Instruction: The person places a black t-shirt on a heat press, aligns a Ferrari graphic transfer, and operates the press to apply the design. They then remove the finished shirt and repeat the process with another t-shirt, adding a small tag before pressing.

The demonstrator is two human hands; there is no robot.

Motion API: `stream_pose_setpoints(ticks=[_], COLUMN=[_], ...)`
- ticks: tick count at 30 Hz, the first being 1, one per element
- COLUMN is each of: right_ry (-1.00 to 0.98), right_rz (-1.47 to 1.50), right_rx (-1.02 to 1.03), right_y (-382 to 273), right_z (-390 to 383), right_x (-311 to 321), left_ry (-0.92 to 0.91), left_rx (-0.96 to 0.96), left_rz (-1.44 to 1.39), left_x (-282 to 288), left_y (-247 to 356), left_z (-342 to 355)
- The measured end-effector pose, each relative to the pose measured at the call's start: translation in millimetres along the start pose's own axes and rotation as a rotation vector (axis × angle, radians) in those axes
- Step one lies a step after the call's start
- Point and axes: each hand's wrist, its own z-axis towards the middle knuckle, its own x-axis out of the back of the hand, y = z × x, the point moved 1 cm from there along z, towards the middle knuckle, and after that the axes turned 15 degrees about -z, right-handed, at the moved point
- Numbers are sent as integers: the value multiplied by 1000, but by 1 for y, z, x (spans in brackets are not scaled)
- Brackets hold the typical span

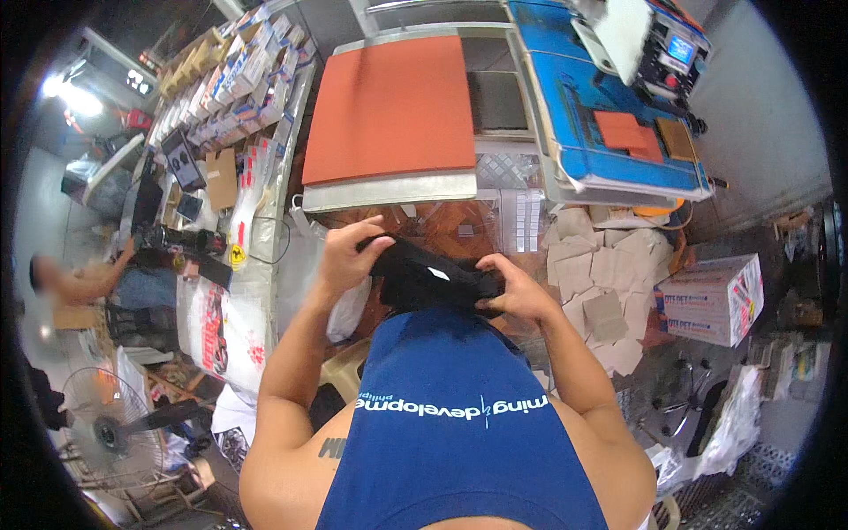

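Note:
My left hand grips the upper left corner of a folded piece of black cloth, thumb on its top. At its right end, my right hand has fingers curled round the same cloth. A small white label shows on the fabric. The cloth is held in front of my navy sleeveless shirt, below a padded orange board on a pale platform.
A blue machine bed is at upper right, stacked boxes and a cluttered table at left. Another person works far left, near a fan. Cardboard pieces cover the floor at right, beside a printed carton.

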Motion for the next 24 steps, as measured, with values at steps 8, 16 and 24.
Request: stream_pose_setpoints(ticks=[8,16,24], right_ry=[-339,50,578], right_rz=[-519,-896,-747], right_rx=[-148,-194,-291], right_y=[-65,-109,-112], right_z=[110,137,153], right_x=[26,15,49], left_ry=[-373,-186,64], left_rx=[329,236,527], left_rz=[139,190,-130], left_x=[128,234,276], left_y=[-33,-135,-166], left_z=[-12,-7,36])
